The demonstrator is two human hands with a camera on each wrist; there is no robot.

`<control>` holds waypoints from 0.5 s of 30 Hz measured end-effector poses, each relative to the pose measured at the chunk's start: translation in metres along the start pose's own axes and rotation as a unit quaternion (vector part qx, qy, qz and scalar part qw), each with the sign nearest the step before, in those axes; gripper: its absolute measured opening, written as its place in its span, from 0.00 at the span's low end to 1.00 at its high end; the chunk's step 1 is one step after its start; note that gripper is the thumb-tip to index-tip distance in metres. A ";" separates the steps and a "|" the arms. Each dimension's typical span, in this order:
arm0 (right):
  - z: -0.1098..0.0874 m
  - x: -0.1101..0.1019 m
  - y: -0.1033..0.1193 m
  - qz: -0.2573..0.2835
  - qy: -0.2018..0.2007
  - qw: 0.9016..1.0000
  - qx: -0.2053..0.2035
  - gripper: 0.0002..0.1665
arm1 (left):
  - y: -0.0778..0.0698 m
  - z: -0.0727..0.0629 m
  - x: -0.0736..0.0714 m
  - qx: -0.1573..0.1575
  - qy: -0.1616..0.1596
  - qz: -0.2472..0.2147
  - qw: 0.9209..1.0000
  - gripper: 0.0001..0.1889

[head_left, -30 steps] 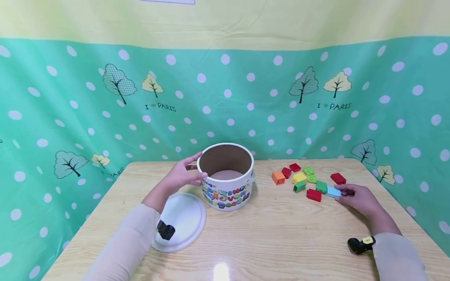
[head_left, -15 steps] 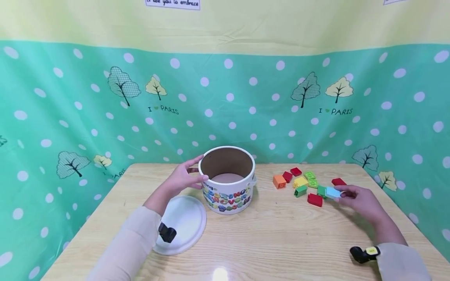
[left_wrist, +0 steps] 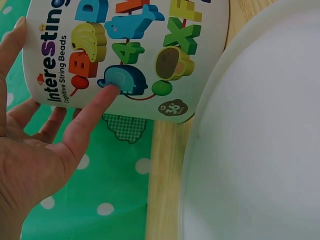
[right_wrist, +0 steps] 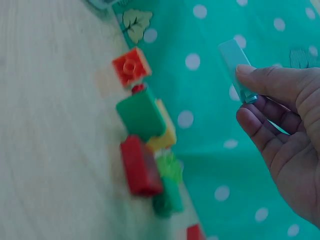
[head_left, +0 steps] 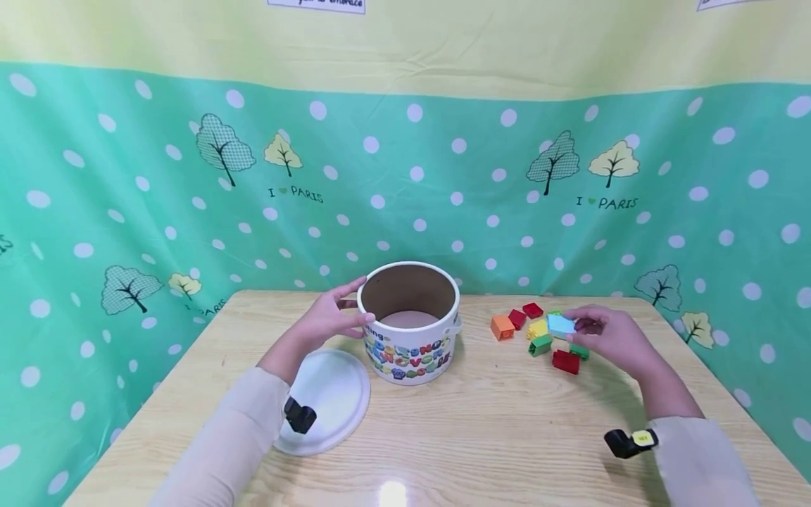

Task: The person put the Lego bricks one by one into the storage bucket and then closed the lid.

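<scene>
My left hand (head_left: pixel 324 318) rests against the left side of a white round bucket (head_left: pixel 410 358) with colourful letters on it. Its thumb lies on the printed wall, in the left wrist view over a blue elephant picture (left_wrist: pixel 131 81), and the other fingers spread along the side. Between thumb and fingers my right hand (head_left: pixel 613 343) pinches a light blue toy brick (head_left: pixel 560 325), seen edge-on as a pale blue brick (right_wrist: pixel 233 57) in the right wrist view. It is held above the loose bricks. The bucket is uncovered, and its visible floor is bare.
A white round lid (head_left: pixel 332 398) lies on the wooden table (head_left: pixel 469 436), left of the bucket. To the bucket's right are an orange brick (head_left: pixel 503 327), a yellow brick (head_left: pixel 536 329), a green brick (head_left: pixel 540 345) and several red ones, including a red brick (head_left: pixel 565 361). A dotted curtain (head_left: pixel 437 176) hangs behind.
My right hand has lifted the light blue brick from beside the green one and carried it left over the pile. My left hand stays against the bucket.
</scene>
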State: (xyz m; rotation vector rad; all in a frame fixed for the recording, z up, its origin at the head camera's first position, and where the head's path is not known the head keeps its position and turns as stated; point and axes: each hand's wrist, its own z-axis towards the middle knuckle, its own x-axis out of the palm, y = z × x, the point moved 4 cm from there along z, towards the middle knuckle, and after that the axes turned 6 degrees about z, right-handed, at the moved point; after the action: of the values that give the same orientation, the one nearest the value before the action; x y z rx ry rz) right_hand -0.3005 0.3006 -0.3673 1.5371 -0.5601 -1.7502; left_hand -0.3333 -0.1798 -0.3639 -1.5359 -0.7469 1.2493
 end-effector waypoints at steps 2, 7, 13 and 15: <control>0.004 0.001 0.009 -0.004 0.007 1.000 -0.007 0.26 | 0.000 0.000 0.001 -0.002 -0.001 0.000 1.000 0.50; 0.016 0.004 0.030 -0.005 0.020 0.999 -0.026 0.26 | 0.002 -0.002 0.002 -0.012 -0.004 -0.003 1.000 0.49; 0.028 0.006 0.057 0.026 0.018 0.999 -0.035 0.26 | 0.002 -0.002 0.001 -0.010 -0.009 -0.005 1.000 0.50; 0.032 0.006 0.067 0.034 0.014 0.998 -0.041 0.26 | 0.001 -0.001 0.000 -0.006 -0.006 -0.005 1.000 0.50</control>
State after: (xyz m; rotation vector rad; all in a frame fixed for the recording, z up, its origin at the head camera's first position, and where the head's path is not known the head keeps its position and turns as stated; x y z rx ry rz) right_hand -0.3157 0.2491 -0.3158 1.4660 -0.5149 -1.6776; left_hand -0.3329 -0.1799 -0.3650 -1.5331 -0.7699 1.2510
